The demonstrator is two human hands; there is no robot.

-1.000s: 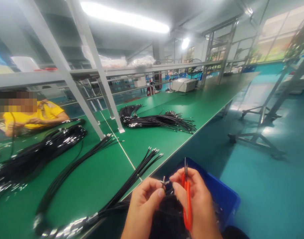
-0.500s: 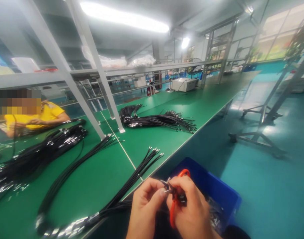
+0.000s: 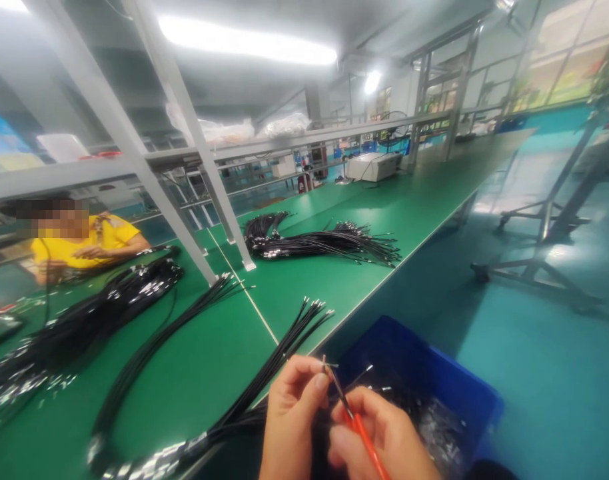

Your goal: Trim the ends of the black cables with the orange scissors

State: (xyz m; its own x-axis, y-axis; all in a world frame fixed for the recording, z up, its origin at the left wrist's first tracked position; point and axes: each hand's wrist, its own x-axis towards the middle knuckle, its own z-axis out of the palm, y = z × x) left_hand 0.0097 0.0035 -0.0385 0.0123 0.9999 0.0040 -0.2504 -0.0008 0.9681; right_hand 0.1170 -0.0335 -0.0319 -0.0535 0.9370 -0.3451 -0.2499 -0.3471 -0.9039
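My left hand (image 3: 294,407) is closed, pinching the end of a thin cable (image 3: 329,365), where fine wires stick out past the fingertips. In my right hand (image 3: 379,433) are red-handled wire cutters (image 3: 365,440). Their dark, narrow jaws point up and left and reach the cable end at my left fingertips; whether they touch the wires is too small to tell. Beside my left hand, a bundle of black cables (image 3: 264,380) with pale tips lies over the table edge. It belongs with a long curved bundle (image 3: 134,360) bound in shiny wrap.
A blue bin (image 3: 464,373) holding clear scraps stands below the table edge, by my right hand. More black cables (image 3: 324,245) lie on the green table (image 3: 224,360). Grey shelf posts (image 3: 219,193) rise from it. Across the table, a person in yellow (image 3: 109,233) handles cable.
The wire cutters have turned in my right hand, so their jaws now point up-left and the handle down-right. Wires now show above my left fingertips. The view has shifted slightly.
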